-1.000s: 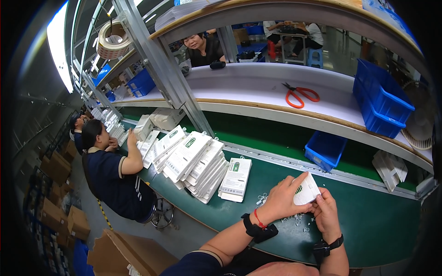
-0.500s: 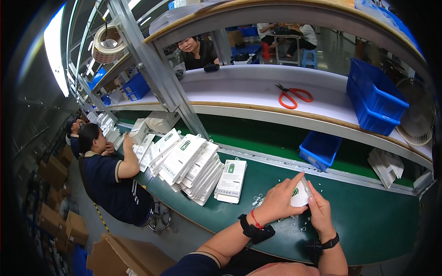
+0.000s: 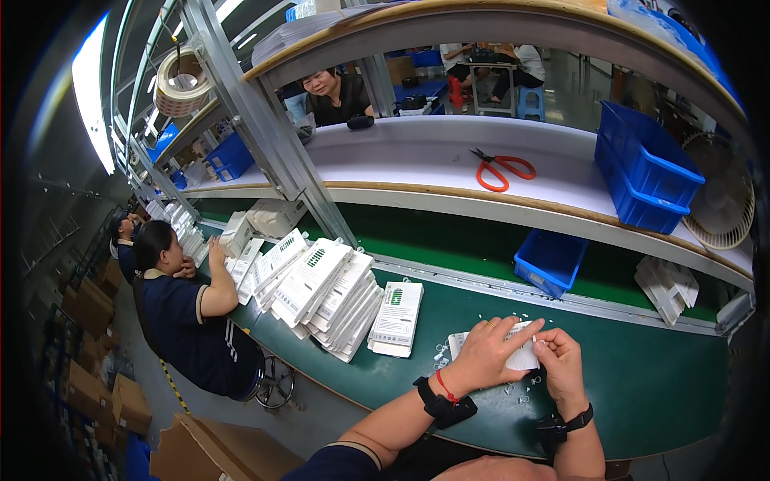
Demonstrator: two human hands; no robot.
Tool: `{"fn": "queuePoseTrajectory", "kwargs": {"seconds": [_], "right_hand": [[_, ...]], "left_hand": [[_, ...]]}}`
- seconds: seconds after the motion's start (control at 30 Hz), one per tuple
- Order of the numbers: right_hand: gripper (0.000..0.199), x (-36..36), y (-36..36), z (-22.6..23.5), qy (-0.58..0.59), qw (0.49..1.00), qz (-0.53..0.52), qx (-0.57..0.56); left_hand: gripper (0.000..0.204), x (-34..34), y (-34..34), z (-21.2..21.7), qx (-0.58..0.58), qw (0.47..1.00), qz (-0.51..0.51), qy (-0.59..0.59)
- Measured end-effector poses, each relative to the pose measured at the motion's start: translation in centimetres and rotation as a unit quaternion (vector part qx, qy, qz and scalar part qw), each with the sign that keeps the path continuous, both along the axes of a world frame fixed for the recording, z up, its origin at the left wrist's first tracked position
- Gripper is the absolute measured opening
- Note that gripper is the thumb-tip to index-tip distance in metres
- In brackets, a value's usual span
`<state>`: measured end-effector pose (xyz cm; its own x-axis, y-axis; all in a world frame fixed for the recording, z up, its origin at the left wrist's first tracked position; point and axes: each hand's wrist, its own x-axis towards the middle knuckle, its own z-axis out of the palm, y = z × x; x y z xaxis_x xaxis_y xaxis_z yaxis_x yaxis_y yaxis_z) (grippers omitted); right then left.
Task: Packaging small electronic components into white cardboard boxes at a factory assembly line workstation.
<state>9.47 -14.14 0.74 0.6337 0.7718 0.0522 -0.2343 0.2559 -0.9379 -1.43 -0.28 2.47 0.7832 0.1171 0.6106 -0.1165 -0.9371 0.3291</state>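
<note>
A thin white box [image 3: 523, 360] with green print lies nearly flat at the near side of the green tabletop. My left hand [image 3: 488, 353] grips it from above, fingers across its face and thumb at the near side; the palm hides much of it. At the box's right end my right hand [image 3: 559, 362] is closed, thumb and forefinger pinching the edge. Several small clear-white plastic pieces [image 3: 523, 386] are scattered around and below the box. Left of my hands, a short stack of like boxes [image 3: 397, 315] stands beside a larger leaning pile [image 3: 317, 280].
A blue bin [image 3: 551, 260] sits behind my hands under the shelf. Orange-handled cutters [image 3: 504, 170] and stacked blue bins [image 3: 646, 172] are on the shelf [image 3: 401, 152]. White folded cartons [image 3: 667, 289] lean at the right. A co-worker [image 3: 188, 321] sits at the left; another person [image 3: 341, 96] is across the shelf.
The box has gone from tilted up between both hands to nearly flat on the table. My left hand has spread over it, and my right fingers have curled into a pinch at its right end.
</note>
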Motion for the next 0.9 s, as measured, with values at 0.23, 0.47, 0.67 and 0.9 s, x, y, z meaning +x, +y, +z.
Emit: {"fn": "queuePoseTrajectory", "kwargs": {"seconds": [0.23, 0.47, 0.67, 0.9], "right_hand": [[0.009, 0.2, 0.1, -0.3, -0.080, 0.992, -0.095, -0.018], [0.002, 2.0, -1.1, 0.0, -0.046, 0.993, -0.111, 0.017], [0.003, 1.0, -1.1, -0.2, -0.149, 0.972, -0.179, -0.010], [0.026, 0.6, 0.1, 0.9, -0.163, 0.981, -0.110, -0.002]], "left_hand": [[0.091, 0.3, 0.1, 0.4, -0.005, 1.000, -0.015, 0.014], [0.099, 0.0, 0.8, 0.0, -0.026, 0.996, 0.024, 0.087], [0.089, 0.2, 0.1, -0.1, -0.002, 0.999, 0.033, 0.016], [0.093, 0.3, 0.7, -0.4, -0.010, 0.993, 0.113, 0.017]]}}
